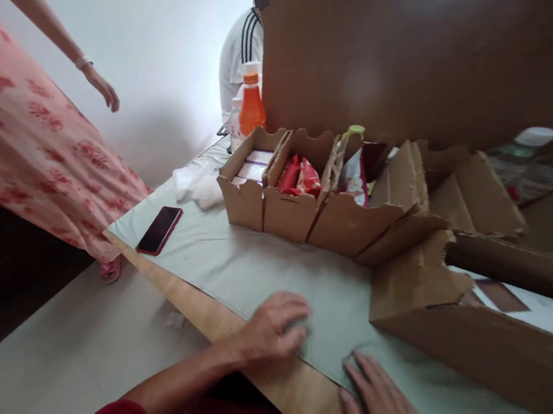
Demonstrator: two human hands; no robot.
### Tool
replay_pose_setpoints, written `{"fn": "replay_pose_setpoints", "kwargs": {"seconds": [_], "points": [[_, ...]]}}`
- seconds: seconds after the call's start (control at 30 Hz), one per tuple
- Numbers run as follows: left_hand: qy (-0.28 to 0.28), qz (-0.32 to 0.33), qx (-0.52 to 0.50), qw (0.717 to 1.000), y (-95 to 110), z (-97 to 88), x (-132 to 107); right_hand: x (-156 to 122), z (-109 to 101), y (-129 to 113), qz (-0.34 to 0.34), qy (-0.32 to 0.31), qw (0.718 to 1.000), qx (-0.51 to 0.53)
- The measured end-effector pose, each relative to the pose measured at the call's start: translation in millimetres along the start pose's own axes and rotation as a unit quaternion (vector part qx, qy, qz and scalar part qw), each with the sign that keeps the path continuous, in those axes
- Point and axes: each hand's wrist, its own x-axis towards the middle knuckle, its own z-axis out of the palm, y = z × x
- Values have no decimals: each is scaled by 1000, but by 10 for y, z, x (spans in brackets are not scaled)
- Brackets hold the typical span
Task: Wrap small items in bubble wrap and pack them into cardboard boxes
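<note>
My left hand (274, 327) rests at the edge of the cloth-covered table (258, 263). Its fingers curve forward with the thumb apart, and nothing shows between them. Closer to me, my right hand (378, 396) lies on the cloth with fingers stretched out, holding nothing. A cardboard box (416, 277) with an open top stands just beyond the right hand. Behind it is a row of cardboard bins: one has small white boxes (254, 167), another red packets (300, 177), and a third a white and dark red packet (355, 176).
A phone (160, 231) and crumpled white plastic (198, 186) lie toward the left. An orange bottle (251, 106) stands behind the bins. A tall cardboard panel (418, 48) rises behind. One person in a floral dress (35, 129) stands left; another in a white shirt (237, 50) is behind.
</note>
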Motion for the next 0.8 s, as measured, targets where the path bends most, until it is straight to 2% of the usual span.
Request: {"fn": "replay_pose_setpoints", "kwargs": {"seconds": [0.1, 0.2, 0.27, 0.33, 0.43, 0.57, 0.67, 0.8], "points": [[138, -98, 109, 980, -465, -797, 135, 452, 189, -480, -82, -16, 996, 18], [238, -160, 169, 943, -984, -1581, 329, 741, 300, -754, -124, -17, 991, 36], [279, -190, 199, 920, -1281, -1969, 468, 837, 355, -796, -133, -14, 990, 39], [304, -209, 217, 904, -1518, -2205, 621, 878, 399, -776, -136, -9, 990, 41], [319, -220, 229, 893, -1767, -2310, 860, 881, 435, -736, -122, -8, 992, 42], [332, -228, 237, 884, -1915, -2229, 1055, 867, 430, -723, -107, -4, 993, 47], [347, -226, 243, 877, -1888, -2173, 1009, 868, 408, -717, -120, -7, 991, 65], [368, -231, 251, 865, -1776, -2166, 851, 862, 378, -741, -91, -13, 992, 92]]}}
